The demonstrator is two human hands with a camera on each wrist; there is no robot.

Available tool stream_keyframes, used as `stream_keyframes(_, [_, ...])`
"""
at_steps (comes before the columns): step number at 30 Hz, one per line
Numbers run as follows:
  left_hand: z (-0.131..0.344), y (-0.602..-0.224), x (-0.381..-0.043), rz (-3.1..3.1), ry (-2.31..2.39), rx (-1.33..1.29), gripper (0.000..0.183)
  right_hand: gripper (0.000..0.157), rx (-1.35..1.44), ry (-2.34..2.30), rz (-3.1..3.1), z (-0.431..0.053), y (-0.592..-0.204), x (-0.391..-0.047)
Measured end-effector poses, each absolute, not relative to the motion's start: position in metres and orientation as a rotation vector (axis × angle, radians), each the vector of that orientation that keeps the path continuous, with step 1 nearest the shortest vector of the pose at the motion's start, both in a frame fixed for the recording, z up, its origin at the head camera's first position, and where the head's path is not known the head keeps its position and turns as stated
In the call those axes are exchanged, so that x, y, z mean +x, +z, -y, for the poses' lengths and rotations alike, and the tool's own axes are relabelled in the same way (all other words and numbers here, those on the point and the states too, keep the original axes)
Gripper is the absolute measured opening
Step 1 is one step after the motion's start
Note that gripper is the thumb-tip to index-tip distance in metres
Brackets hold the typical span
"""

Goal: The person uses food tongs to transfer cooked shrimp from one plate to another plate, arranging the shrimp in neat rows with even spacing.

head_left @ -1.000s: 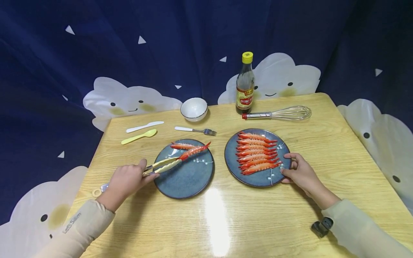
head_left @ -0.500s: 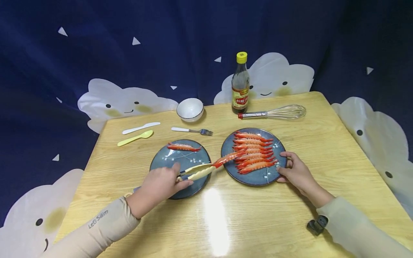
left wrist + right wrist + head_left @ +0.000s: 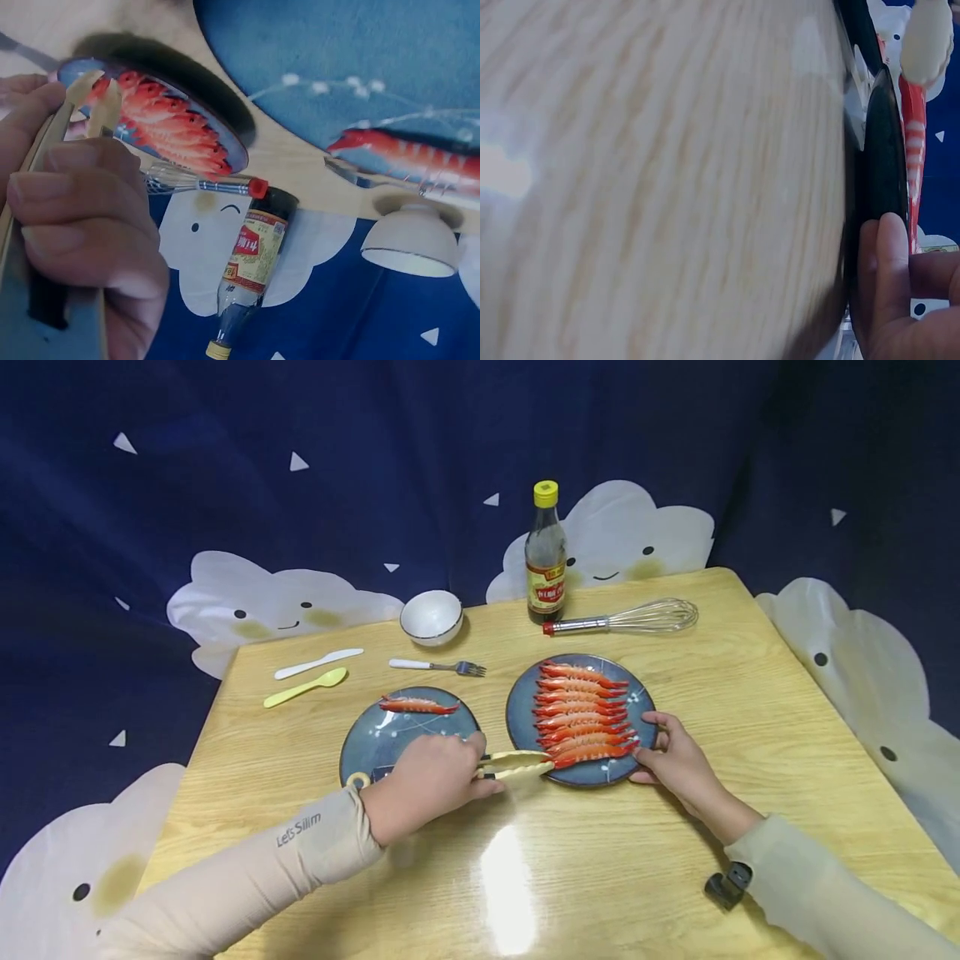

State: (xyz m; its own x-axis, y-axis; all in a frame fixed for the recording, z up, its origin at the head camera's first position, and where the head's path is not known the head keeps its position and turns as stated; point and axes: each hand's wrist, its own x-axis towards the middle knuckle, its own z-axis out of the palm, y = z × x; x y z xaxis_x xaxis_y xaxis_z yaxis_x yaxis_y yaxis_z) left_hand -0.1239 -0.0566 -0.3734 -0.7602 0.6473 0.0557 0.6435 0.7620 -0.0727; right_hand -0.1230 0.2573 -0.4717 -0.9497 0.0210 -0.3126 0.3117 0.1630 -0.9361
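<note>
In the head view my left hand (image 3: pixel 435 777) grips cream-tipped tongs (image 3: pixel 517 770), held low over the front right of the left blue plate. The tong tips meet the red end of the nearest shrimp (image 3: pixel 596 753), at the front of a row of several shrimp on the right blue plate (image 3: pixel 522 702). A tong tip (image 3: pixel 928 45) also shows against that shrimp in the right wrist view. My right hand (image 3: pixel 682 768) pinches the right plate's rim between thumb and fingers. One shrimp (image 3: pixel 420 705) lies near the back of the left plate (image 3: pixel 363 735).
Behind the plates lie a white knife (image 3: pixel 318 663), a yellow spoon (image 3: pixel 305 688), a fork (image 3: pixel 438 667) and a whisk (image 3: pixel 622 618). A white bowl (image 3: pixel 431 618) and a yellow-capped sauce bottle (image 3: pixel 546 556) stand at the wooden table's (image 3: pixel 600 868) back edge, before a dark blue curtain.
My left hand has carried one shrimp in the tongs rightward from the left plate to the front of the row on the right plate. My right hand stays on that plate's rim.
</note>
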Motion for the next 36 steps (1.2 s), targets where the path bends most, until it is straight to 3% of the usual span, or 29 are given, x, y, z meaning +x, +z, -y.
stream_keyframes(11, [0.045,-0.369,-0.127,3.127,0.166,-0.945,0.055,0.06,0.367,-1.933,-2.267,-0.27,-0.508,-0.132])
stream_keyframes(16, [0.047,-0.362,-0.124,3.121,0.169,-0.886,0.058,0.06,0.354,-1.885,-2.268,-0.263,-0.49,-0.129])
stream_keyframes(22, [0.038,-0.374,-0.127,2.897,0.096,-1.04,0.051,0.059,0.362,-1.862,-2.214,-0.255,-0.467,-0.127])
stream_keyframes(36, [0.023,-0.399,-0.145,3.099,-0.091,-1.048,0.049,0.058,0.319,-1.799,-2.241,-0.256,-0.467,-0.127])
